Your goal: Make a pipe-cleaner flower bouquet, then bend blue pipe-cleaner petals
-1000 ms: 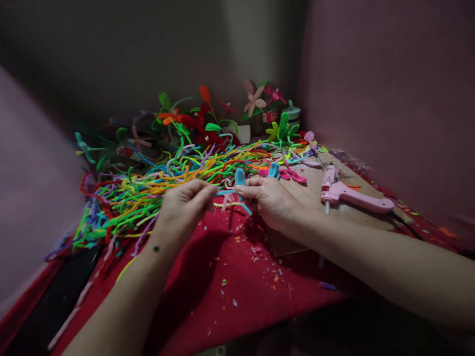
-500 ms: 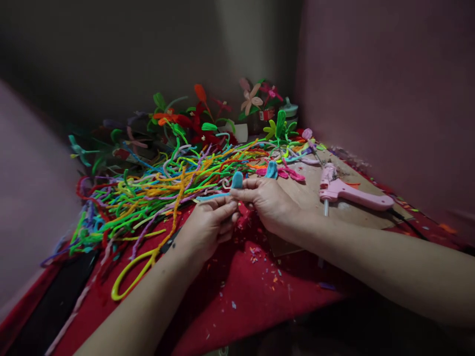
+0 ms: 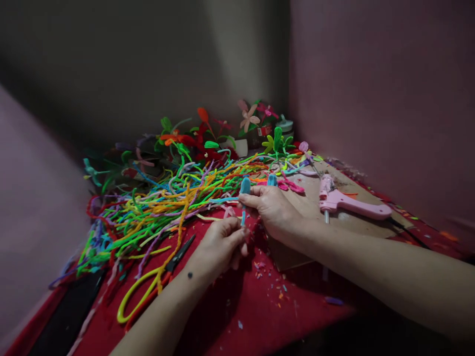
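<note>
My right hand (image 3: pixel 272 210) pinches a light blue pipe cleaner (image 3: pixel 244 190) bent into a small loop at the top. My left hand (image 3: pixel 222 243) sits just below it, fingers closed on the wire's lower end. Both hands hover over the red cloth (image 3: pixel 241 301), at the near edge of a big tangle of coloured pipe cleaners (image 3: pixel 166 198). A second blue loop (image 3: pixel 272 180) shows behind my right hand's knuckles.
A pink glue gun (image 3: pixel 349 202) lies on a cardboard sheet (image 3: pixel 315 193) at the right. Scissors with a yellow handle (image 3: pixel 148 284) lie left of my left forearm. Finished pipe-cleaner flowers (image 3: pixel 230 128) stand at the back by the wall. Small cut scraps dot the cloth.
My left hand has dropped down and toward me along the blue pipe cleaner, from beside my right hand to below it. The view has shifted a little, and the scissors now show.
</note>
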`<action>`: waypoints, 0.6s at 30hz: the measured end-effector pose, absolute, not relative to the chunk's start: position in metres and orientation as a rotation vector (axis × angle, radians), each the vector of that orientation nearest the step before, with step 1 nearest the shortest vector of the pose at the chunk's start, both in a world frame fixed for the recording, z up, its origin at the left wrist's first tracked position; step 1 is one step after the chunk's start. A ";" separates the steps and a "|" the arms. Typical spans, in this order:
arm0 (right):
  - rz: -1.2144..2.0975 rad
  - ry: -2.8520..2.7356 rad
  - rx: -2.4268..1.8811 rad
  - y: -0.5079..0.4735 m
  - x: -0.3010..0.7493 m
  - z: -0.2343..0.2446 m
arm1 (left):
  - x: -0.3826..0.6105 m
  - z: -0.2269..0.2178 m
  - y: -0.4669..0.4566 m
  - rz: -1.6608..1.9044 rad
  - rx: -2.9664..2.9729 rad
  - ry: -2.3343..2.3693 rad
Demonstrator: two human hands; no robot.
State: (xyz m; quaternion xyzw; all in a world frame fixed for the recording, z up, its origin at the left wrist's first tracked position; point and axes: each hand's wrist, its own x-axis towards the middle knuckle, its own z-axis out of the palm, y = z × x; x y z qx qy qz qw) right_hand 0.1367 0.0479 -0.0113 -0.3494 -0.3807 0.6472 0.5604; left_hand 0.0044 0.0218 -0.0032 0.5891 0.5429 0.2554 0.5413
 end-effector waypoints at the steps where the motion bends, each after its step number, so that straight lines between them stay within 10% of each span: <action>1: 1.547 -0.884 -0.825 0.049 0.137 -0.011 | 0.002 -0.001 0.023 0.620 1.404 1.322; 18: 1.671 -0.791 -0.744 0.052 0.130 -0.022 | -0.001 -0.010 0.031 1.113 1.292 1.074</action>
